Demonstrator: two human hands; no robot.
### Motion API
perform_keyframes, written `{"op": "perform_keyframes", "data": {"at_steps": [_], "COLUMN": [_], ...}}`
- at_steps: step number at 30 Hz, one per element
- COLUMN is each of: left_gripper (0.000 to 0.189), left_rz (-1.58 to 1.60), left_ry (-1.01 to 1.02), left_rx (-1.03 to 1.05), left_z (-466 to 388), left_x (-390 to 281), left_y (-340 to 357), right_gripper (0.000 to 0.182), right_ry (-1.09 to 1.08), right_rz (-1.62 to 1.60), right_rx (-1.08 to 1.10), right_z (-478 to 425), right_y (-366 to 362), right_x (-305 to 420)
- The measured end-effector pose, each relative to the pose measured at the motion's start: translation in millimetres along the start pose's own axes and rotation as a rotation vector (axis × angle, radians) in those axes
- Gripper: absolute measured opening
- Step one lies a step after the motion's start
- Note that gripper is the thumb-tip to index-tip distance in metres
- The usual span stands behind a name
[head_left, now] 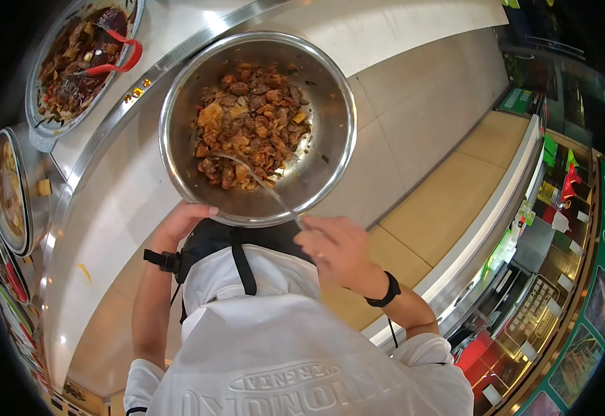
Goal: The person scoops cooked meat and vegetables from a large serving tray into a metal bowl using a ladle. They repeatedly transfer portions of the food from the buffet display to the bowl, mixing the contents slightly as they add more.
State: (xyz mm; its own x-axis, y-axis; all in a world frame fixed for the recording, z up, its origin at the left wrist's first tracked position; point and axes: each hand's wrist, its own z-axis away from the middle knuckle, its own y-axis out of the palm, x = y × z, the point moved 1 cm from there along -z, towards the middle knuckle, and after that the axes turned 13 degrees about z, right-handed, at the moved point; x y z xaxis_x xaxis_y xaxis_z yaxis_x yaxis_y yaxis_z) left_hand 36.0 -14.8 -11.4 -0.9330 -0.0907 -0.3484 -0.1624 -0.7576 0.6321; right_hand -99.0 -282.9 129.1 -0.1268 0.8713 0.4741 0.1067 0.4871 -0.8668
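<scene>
A large stainless steel bowl (328,171) is before me, held at its near left rim by my left hand (185,221), thumb over the edge. Chunks of browned, sauced meat (255,125) fill its middle and left, with bits of green herb among them. My right hand (336,247) grips the handle of a metal spoon or ladle (271,192) at the bowl's near right rim. The utensil slants up and left over the rim, its far end partly in the meat.
On the counter (94,208) at upper left stands an oval speckled dish (32,104) of dark sauced food, with red-handled tongs (130,57) resting in it. Lidded round pans (8,187) line the left edge. Tiled floor lies to the right, then a lit stall counter (469,249).
</scene>
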Motion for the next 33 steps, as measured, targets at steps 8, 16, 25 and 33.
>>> {"op": "perform_keyframes", "data": {"at_steps": [8,16,25,33], "left_gripper": [0.057,0.05,0.042,0.039], "left_rz": [0.005,0.138,0.155,0.207], "left_ry": [0.008,0.048,0.093,0.169], "left_rx": [0.002,-0.055,-0.171,-0.176], "left_z": [-2,-1,2,4], "left_x": [4,12,14,13], "left_y": [-7,-1,16,35], "right_gripper": [0.024,0.028,0.013,0.014], "right_ry": [0.138,0.07,0.255,0.18], "right_rz": [0.119,0.128,-0.04,-0.113], "right_rx": [-0.115,-0.022,-0.117,-0.183], "right_z": [4,4,27,18], "right_y": [-16,-3,-4,-12], "right_x": [-22,-8,-25,-25]}}
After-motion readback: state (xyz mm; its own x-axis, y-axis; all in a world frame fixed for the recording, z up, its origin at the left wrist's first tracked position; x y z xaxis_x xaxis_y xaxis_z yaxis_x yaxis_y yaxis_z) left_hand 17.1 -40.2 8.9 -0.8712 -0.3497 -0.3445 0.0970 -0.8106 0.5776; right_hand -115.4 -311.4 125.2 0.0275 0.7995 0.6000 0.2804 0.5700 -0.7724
